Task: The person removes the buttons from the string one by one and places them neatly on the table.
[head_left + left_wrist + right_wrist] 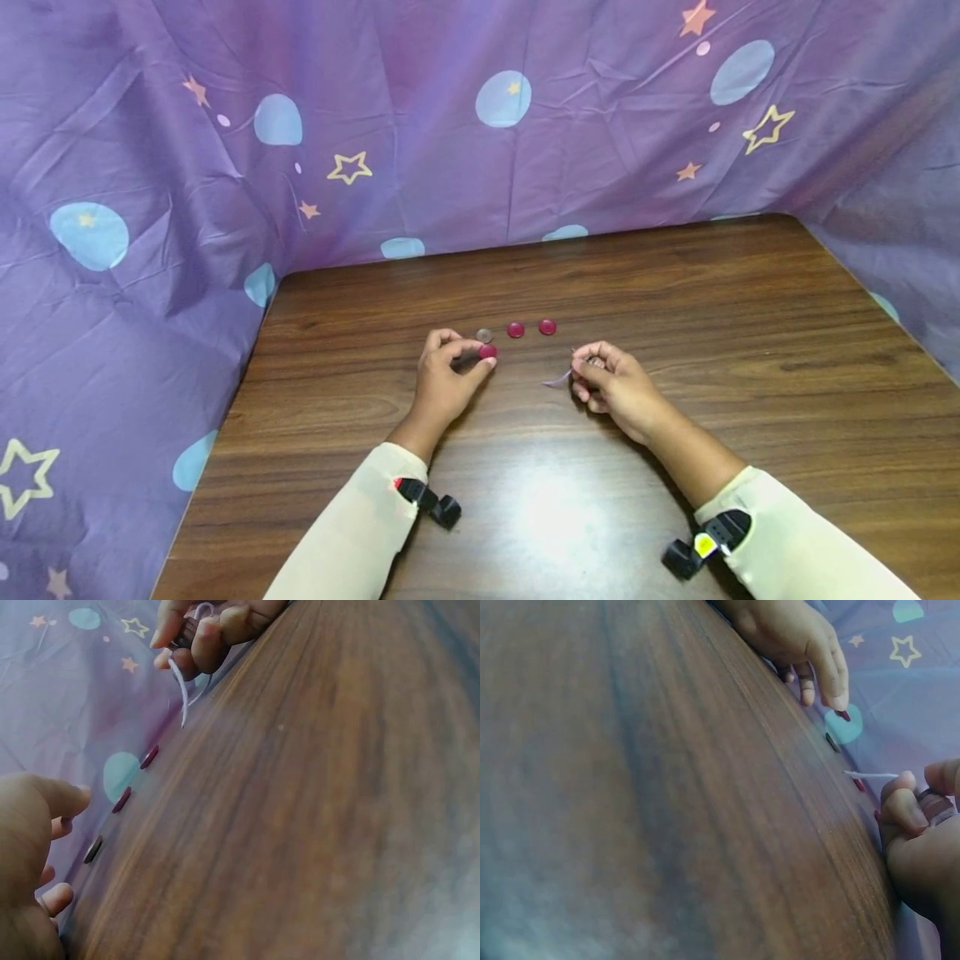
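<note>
My left hand (447, 379) pinches a red button (488, 352) between thumb and forefinger, over the table. My right hand (615, 385) holds a pale lilac string (557, 382), whose loose end hangs out to the left. Brown button-like discs (185, 632) sit against the string within the right fingers; how many is hidden. Beyond the left fingertips a grey-brown button (483, 335) lies flat on the table. Two red buttons, a nearer-left one (516, 330) and one to its right (547, 327), continue the row.
The brown wood-grain table (360, 333) reaches back to a purple curtain (420, 108) with stars and blue spots, which also hangs along both sides. Each sleeved wrist carries a small black camera (448, 512). A bright glare lies on the table's near middle.
</note>
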`<control>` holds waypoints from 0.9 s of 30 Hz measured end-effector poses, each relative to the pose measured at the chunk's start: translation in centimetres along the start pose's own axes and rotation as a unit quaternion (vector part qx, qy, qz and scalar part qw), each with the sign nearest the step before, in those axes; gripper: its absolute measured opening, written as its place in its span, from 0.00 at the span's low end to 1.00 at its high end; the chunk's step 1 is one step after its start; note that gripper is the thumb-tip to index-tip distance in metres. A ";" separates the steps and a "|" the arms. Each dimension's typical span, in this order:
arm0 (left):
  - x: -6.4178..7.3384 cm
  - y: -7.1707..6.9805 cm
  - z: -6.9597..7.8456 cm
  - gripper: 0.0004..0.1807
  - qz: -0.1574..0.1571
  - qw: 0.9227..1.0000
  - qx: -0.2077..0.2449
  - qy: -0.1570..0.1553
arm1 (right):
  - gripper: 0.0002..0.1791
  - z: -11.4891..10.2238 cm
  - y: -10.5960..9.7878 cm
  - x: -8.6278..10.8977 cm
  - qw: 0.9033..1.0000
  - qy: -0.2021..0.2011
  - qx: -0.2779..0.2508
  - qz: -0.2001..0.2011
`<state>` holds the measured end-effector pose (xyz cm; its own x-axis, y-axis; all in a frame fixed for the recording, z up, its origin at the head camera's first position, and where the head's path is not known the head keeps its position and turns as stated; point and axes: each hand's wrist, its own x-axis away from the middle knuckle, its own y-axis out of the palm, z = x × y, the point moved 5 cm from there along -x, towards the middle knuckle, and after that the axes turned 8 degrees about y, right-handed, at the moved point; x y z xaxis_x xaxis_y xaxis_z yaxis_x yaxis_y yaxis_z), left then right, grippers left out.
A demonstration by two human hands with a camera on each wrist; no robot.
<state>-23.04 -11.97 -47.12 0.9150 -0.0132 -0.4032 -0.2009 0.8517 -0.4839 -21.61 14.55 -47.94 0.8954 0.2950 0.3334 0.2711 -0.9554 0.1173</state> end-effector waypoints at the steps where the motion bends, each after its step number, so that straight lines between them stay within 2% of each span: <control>1: 0.0 0.0 0.0 0.12 0.000 1.000 -0.003 -0.002 | 0.10 0.0 0.0 0.0 1.000 0.000 0.002 0.003; 6: 0.0 0.0 0.0 0.12 -0.001 1.000 -0.015 0.000 | 0.24 -0.1 -0.1 0.0 1.000 0.002 0.013 0.015; 8: -0.1 0.0 0.0 0.12 -0.001 1.000 -0.018 -0.002 | 0.26 -0.1 -0.1 -0.1 1.000 0.002 0.010 0.016; 14: -0.2 0.1 -0.3 0.12 -0.002 0.999 -0.031 -0.021 | 0.16 -0.1 0.0 -0.3 1.000 0.000 -0.002 0.026; 27: -0.4 0.2 -0.3 0.12 -0.005 0.998 -0.054 -0.025 | 0.08 0.0 -0.1 -0.1 1.000 -0.002 0.003 0.028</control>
<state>-23.57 -12.00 -47.31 0.9330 0.0060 -0.3598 -0.2248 0.7905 -0.5697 -21.77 14.57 -47.96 0.9107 0.2419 0.3349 0.2236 -0.9703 0.0928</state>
